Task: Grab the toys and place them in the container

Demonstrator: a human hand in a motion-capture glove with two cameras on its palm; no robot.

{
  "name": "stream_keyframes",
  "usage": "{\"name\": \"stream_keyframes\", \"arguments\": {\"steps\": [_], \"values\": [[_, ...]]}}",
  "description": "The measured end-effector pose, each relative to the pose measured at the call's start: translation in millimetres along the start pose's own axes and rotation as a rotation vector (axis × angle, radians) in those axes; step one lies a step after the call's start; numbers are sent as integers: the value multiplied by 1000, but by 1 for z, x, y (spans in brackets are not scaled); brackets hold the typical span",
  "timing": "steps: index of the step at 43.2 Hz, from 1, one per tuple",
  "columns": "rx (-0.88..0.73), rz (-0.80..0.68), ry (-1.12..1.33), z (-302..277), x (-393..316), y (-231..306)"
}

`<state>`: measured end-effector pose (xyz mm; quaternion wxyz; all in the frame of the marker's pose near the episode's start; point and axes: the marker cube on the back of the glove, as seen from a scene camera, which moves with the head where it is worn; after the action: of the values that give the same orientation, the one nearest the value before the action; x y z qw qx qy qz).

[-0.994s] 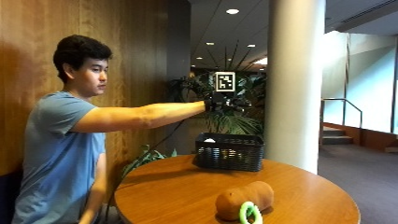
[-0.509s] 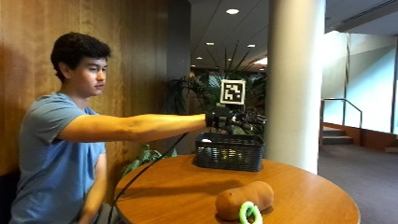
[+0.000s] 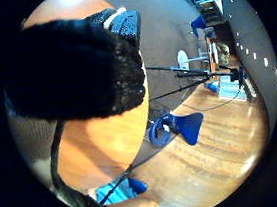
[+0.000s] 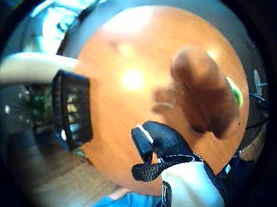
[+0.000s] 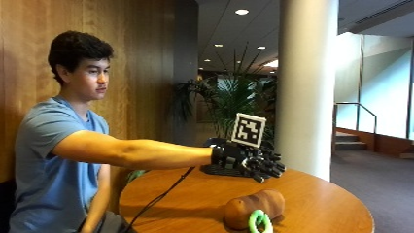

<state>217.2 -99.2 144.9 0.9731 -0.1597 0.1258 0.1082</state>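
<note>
In the outside view my gloved right hand (image 5: 249, 159) hangs over the round wooden table (image 5: 323, 194) with fingers loosely curled and nothing in them. It covers most of the black wire basket (image 5: 213, 170) at the table's far edge. A brown plush toy (image 5: 255, 206) lies near the front edge, and a green ring (image 5: 260, 221) leans against it. The thumb side palm view shows the basket (image 4: 72, 108), the plush toy (image 4: 205, 93), the green ring (image 4: 236, 93) and my empty glove fingers (image 4: 155, 153). Glove fingers (image 3: 74, 70) fill much of the little finger side view.
A thick white pillar (image 5: 307, 82) and a potted plant (image 5: 226, 102) stand just behind the table. A black cable (image 5: 158, 199) runs across the tabletop toward the person. A blue chair (image 3: 179, 126) stands on the wooden floor beside the table.
My hand has come down from above the basket to basket height and moved slightly toward the toys. The toys and basket have stayed put.
</note>
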Motion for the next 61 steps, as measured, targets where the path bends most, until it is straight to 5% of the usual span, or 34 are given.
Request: {"name": "stream_keyframes", "arguments": {"steps": [9,26,47,61], "values": [[-74,174,-55,52,19,-20],[-142,104,-146,111,18,-42],[59,139,-93,99,4,-41],[-24,161,-209,90,12,-20]]}}
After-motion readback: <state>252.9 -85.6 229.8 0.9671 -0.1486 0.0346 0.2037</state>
